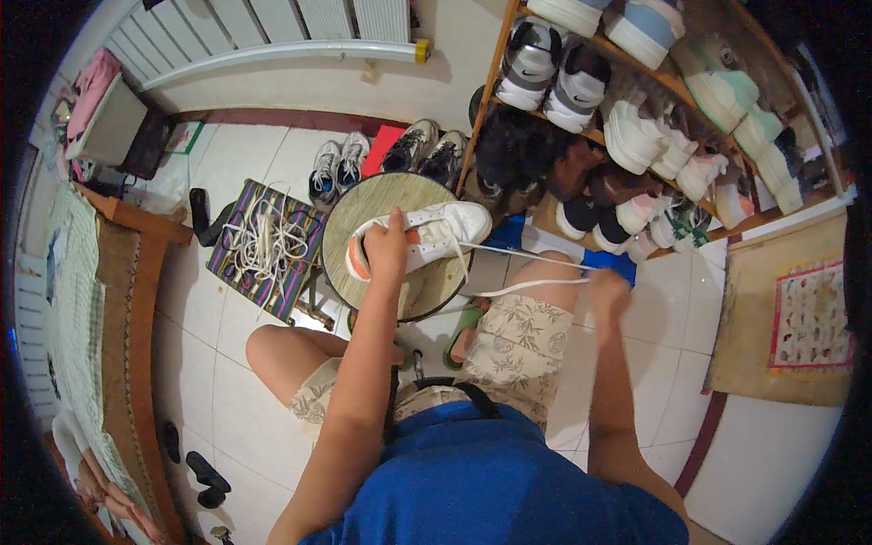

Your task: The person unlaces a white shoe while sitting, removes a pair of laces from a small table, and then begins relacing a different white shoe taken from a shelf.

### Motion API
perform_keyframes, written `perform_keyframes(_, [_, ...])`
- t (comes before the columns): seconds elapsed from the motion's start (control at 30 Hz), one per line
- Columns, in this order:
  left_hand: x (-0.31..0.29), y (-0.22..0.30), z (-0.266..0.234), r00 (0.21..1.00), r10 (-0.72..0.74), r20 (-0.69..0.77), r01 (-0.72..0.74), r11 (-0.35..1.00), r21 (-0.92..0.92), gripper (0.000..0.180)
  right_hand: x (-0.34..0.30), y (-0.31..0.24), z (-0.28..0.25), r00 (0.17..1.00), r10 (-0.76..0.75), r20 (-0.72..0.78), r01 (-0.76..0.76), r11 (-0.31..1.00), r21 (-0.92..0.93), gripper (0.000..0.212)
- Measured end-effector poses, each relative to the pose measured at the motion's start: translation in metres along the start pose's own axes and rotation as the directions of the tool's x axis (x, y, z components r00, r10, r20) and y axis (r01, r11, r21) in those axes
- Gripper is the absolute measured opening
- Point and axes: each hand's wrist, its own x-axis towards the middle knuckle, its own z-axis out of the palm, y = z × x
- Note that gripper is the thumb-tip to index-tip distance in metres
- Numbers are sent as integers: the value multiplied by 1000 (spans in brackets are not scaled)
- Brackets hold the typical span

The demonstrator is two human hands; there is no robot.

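A white sneaker (pixel 459 221) with an orange lining lies on a round wooden stool (pixel 427 295), its toe toward the right. My left hand (pixel 386 247) is closed round the ankle opening and tongue of the shoe. Out to the right, above my knee, my right hand (pixel 609 292) is closed on a white shoelace (pixel 536 252). The lace runs taut from the shoe to that hand, and a second strand (pixel 527 288) curves slackly below it. Left of the stool, a heap of white shoelaces (pixel 266 234) lies on a striped folding stool (pixel 238 268).
A wooden shoe rack (pixel 495 68) full of shoes stands at the far right. Two pairs of sneakers (pixel 409 150) sit behind the stool, near a red box (pixel 382 143). A bed (pixel 127 272) runs along the left, with dark slippers (pixel 207 472) on the tiles beside it.
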Motion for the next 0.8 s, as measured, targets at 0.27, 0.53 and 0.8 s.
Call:
perform_keyframes(0.27, [0,-6,11,998,70,4,-70,997,-17,61,-14,195,48,944,325,-57,-327,944,-30,39])
perform_keyframes(0.53, [0,-5,3,999,22,24,-24,996,91,60,-12,-57,23,968,-236,-82,194,505,841,16])
perform_keyframes(0.8, [2,-9,4,996,28,84,-31,999,39,55,-41,-184,5,904,-357,233,121,739,663,26])
